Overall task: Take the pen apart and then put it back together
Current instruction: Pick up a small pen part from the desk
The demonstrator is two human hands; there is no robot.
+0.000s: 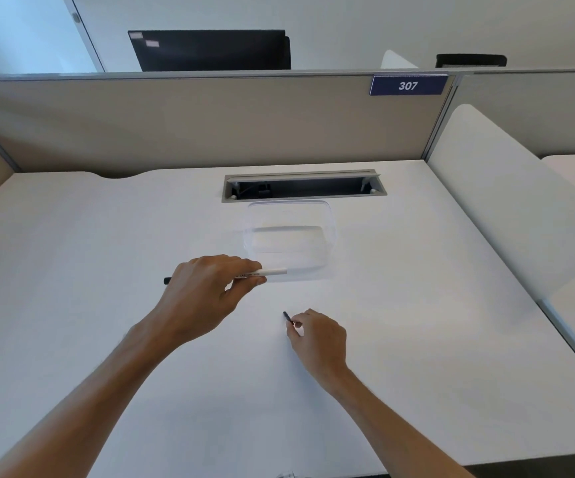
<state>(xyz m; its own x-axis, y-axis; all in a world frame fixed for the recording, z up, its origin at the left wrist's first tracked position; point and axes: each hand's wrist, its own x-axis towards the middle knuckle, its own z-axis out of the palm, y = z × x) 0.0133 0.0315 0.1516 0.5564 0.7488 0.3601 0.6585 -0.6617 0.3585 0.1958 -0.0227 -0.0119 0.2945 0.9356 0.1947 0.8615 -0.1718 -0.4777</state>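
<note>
Forearms, two, bare, reaching in from the near edge over the white bench [89, 236].

Right hand [317, 336]: nearest item. Grip pressed together on a small dark pen part [287, 317], pinched between thumb and fingertips, its free end angled up and away toward the other hand. Whether it is a cap or a tip section cannot be told. The hand sits low near the bench surface; contact with it is unclear.

Left hand [206, 288]: farther out and to the left. Grip closed around the white pen barrel [268, 272], held roughly level. Printed lettering shows along the barrel; a dark end [167, 280] protrudes past the far side of the hand. The open white end points right, likely so the small part can be brought to or from it.

Task status, judged: pen is in two pieces, one per hand, apart.

Clear plastic container [291, 236]: just beyond the barrel, empty, plausibly meant for parts.

Cable tray opening [303, 186]: recessed in the bench behind the container.

Partition panel [192, 122], with number plate "307" [408, 85], beyond.
</note>
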